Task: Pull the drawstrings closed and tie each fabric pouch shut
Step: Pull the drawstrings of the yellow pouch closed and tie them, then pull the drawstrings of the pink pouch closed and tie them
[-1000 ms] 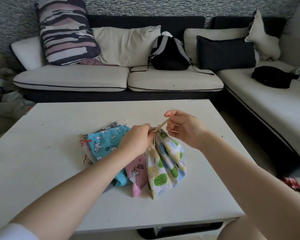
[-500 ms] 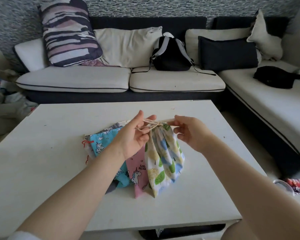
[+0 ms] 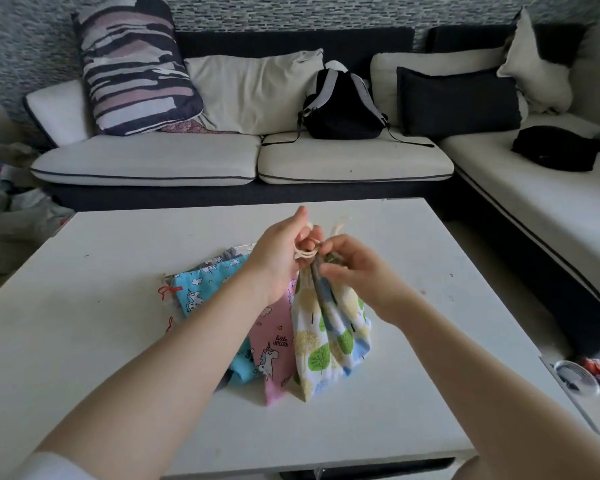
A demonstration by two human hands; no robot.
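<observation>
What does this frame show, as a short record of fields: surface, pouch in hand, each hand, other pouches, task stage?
surface: white table
pouch in hand: tree-print pouch, mouth gathered
left hand: holds cream drawstring
right hand: pinches at the pouch neck
other pouches: pink unicorn pouch, blue unicorn pouch, lying flat
task stage: tying, knot not clearly finished

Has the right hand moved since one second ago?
Yes. The right hand dropped from above the tree-print pouch onto its gathered neck.

A white rectangular table (image 3: 118, 341) fills the foreground. At twelve o'clock, a cream-cushioned corner sofa (image 3: 187, 161) backs a grey mosaic-tiled wall (image 3: 291, 12).
</observation>
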